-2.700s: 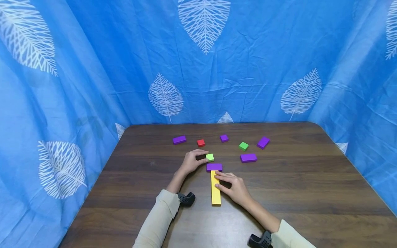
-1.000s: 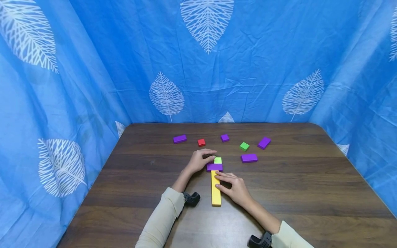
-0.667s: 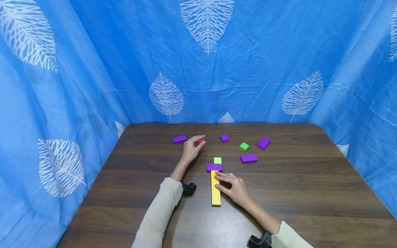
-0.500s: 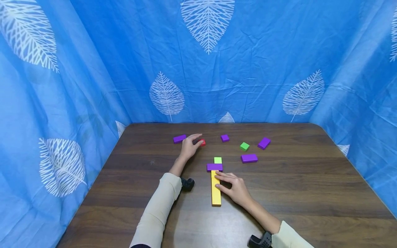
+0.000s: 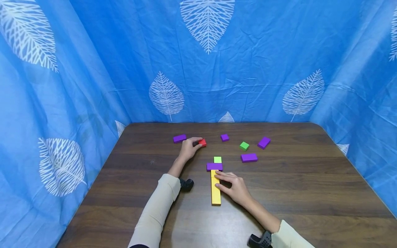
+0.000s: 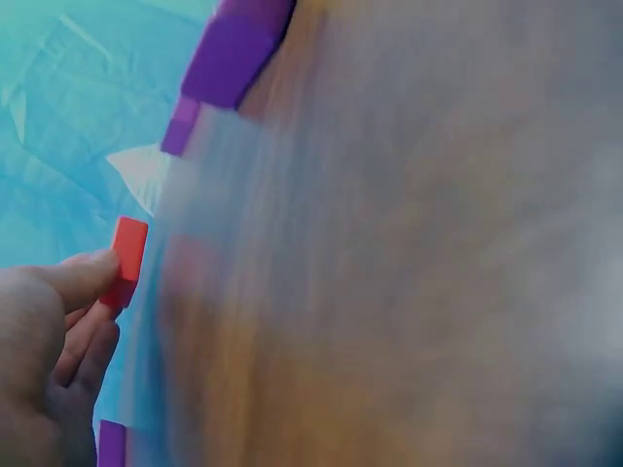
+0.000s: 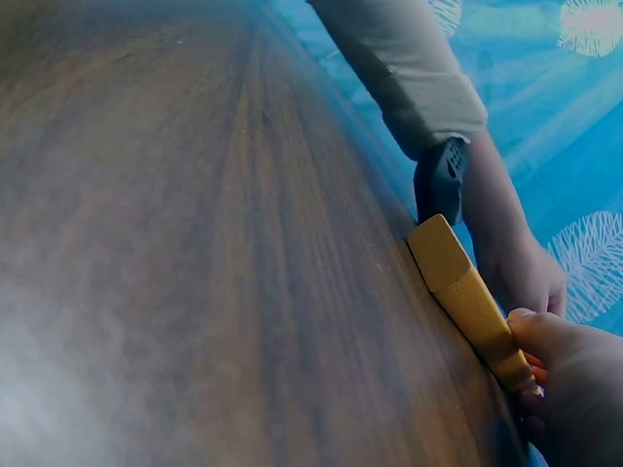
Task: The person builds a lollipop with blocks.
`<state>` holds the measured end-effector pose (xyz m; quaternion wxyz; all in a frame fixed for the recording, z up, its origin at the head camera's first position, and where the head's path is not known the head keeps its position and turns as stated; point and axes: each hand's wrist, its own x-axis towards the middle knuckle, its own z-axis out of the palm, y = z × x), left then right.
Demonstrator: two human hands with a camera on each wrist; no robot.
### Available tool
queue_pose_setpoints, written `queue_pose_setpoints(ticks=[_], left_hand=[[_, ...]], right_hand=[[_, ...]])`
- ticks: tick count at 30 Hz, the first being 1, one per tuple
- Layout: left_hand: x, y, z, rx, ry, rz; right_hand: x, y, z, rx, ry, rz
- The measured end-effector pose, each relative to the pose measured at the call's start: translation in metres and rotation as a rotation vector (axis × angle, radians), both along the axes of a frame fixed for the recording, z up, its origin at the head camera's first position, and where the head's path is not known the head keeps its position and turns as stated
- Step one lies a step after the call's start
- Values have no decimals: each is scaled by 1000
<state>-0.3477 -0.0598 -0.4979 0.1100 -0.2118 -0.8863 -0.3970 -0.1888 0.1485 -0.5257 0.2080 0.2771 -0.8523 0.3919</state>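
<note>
Nearest on the counter [image 5: 310, 193]: long yellow block [image 5: 215, 197], with short yellow block [image 5: 213, 174] at its 12 o'clock end. Shared long axis 6-to-12. Right hand [image 5: 234, 188] in from 4 o'clock: fingers on the short yellow block, thumb on the long yellow block, resting, no wrap visible. Probably just steadying.

Next out: purple bar [image 5: 214, 167] across the 12 o'clock end of the yellow, long axis 9-to-3. At its 12 o'clock side, offset toward 3: lime block [image 5: 217, 159]. Well apart, between 2 and 3 o'clock: loose purple bar [image 5: 249, 158], axis also about 9-to-3.

Further, toward 11 o'clock from the lime block: left hand [image 5: 188, 148], pinching red block [image 5: 202, 142] between thumb and fingers. Clear of the counter or not: can't tell. Near-square from above, so no long axis worth calling. Reads as the pick-up step of adding a piece. Likely called for next: keep the pinch, carry toward 5 o'clock, square up, avoid nudging the lime block.

Off toward 3 o'clock from the red block: green block [image 5: 244, 146], then angled purple bar [image 5: 264, 142], pointing between 1 and 2.

Farthest: outer purple bar [image 5: 179, 138] just past the left hand, small purple block [image 5: 224, 137] between 2 and 3 o'clock from the red block.
</note>
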Motion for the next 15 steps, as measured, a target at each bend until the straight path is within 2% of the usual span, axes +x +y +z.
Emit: queue_pose_setpoints(ticks=[6,10,15], left_hand=[[15,-4,2,18,7,-70],[26,-5,5,-26,-14,-148],[31,-4,2,-89,-40,-221]], right_hand=[[-1,0,0,9,-22,1],[-2,1,-1,9,-30,-3],[-2,2,-1,12,-30,2]])
